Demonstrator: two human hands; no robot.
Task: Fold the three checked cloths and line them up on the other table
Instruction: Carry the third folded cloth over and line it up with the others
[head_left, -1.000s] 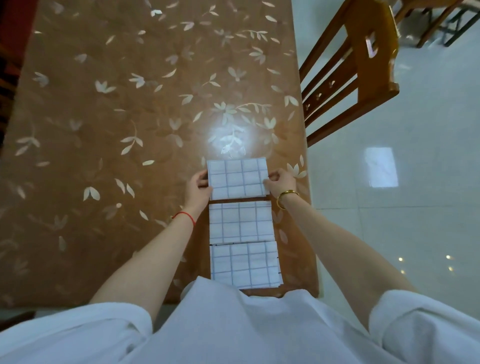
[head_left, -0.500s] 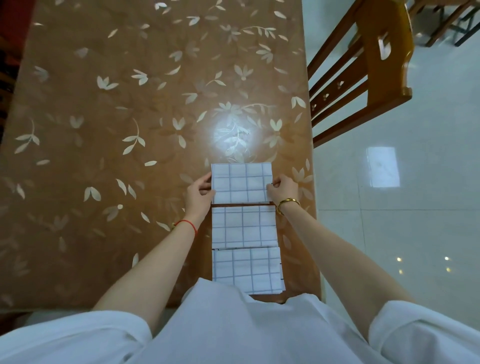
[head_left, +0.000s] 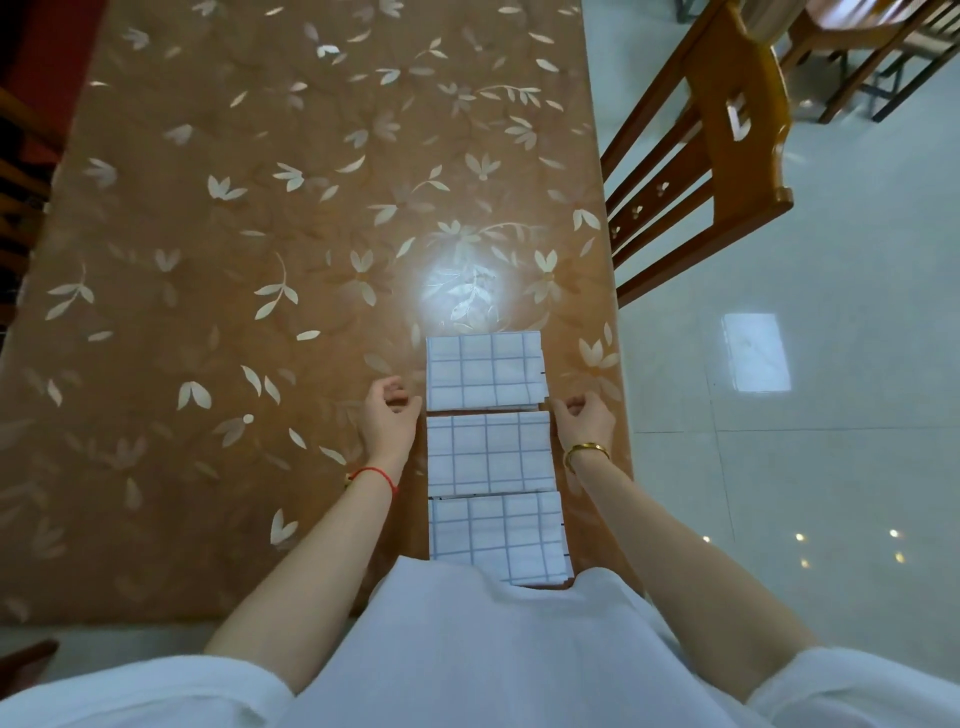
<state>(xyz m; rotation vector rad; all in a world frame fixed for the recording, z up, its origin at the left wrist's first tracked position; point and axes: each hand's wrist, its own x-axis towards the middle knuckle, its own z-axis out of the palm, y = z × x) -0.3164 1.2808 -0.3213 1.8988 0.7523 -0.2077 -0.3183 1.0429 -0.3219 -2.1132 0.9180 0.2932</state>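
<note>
Three folded white cloths with grey checks lie in a column near the table's right edge: the far cloth (head_left: 485, 371), the middle cloth (head_left: 488, 453) and the near cloth (head_left: 498, 535), whose near edge my white shirt partly covers. My left hand (head_left: 388, 418) sits on the table just left of the gap between the far and middle cloths, fingers loosely curled, holding nothing. My right hand (head_left: 584, 422) lies mirrored on the right side, fingers also loosely curled, apart from the cloths.
The table (head_left: 234, 312) carries a brown covering with pale leaf print and a bright glare spot beyond the far cloth. A wooden chair (head_left: 717, 156) stands against the table's right edge. Glossy tiled floor (head_left: 805, 467) lies to the right.
Both hands have let go of the far cloth's sides and drawn back toward me, now level with the gap between far and middle cloths. The cloths stay in place.
</note>
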